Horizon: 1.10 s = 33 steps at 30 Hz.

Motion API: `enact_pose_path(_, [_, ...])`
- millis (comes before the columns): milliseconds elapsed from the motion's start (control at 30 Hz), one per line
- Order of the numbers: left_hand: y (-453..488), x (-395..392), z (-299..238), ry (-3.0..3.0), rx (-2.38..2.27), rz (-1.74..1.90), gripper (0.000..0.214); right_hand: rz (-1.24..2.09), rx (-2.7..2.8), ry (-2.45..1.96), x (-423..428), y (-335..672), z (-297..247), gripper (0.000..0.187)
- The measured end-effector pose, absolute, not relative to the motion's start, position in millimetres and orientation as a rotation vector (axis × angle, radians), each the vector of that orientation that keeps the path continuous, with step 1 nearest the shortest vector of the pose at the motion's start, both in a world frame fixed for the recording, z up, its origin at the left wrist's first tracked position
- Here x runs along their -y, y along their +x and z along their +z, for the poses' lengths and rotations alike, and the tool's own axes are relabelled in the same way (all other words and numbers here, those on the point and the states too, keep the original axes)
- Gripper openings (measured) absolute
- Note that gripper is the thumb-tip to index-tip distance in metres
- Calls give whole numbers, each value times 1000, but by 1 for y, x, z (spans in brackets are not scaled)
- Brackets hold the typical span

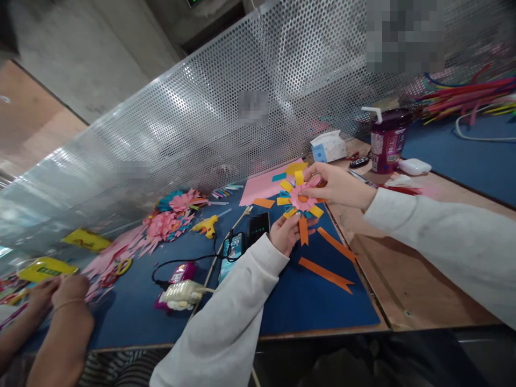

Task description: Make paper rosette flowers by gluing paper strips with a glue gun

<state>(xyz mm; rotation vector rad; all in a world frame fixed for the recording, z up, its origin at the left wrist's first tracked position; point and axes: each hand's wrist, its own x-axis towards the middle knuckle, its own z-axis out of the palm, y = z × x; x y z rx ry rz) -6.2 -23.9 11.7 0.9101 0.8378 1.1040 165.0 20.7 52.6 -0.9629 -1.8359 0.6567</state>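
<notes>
Between my hands is a paper flower [301,198] with a pink middle, yellow and blue loops around it and an orange strip hanging down. My left hand [285,232] grips it from below, its fingers partly behind the paper. At the upper right edge, my right hand [328,185] pinches the flower with thumb and fingers. Two loose orange paper strips [326,274] lie on the blue table surface just below. Behind the flower rests a sheet of pink paper [262,183] with small yellow, blue and orange pieces near it.
A yellow glue gun [206,227], a phone [231,250] and a power strip [181,294] with cables lie to the left. Another person's hands [66,293] work at far left near scissors [116,272]. A purple cup [387,142] with a straw stands right. Perforated metal [209,102] borders the back.
</notes>
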Motion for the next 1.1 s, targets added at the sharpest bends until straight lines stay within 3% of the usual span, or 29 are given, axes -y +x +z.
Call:
enact_pose_path(800, [-6, 27, 13, 989, -906, 1091, 51, 675, 1858, -986, -17, 164, 55, 25])
enact_pose_path(1100, [-7, 28, 12, 987, -885, 1095, 45, 687, 1856, -982, -16, 163, 55, 25])
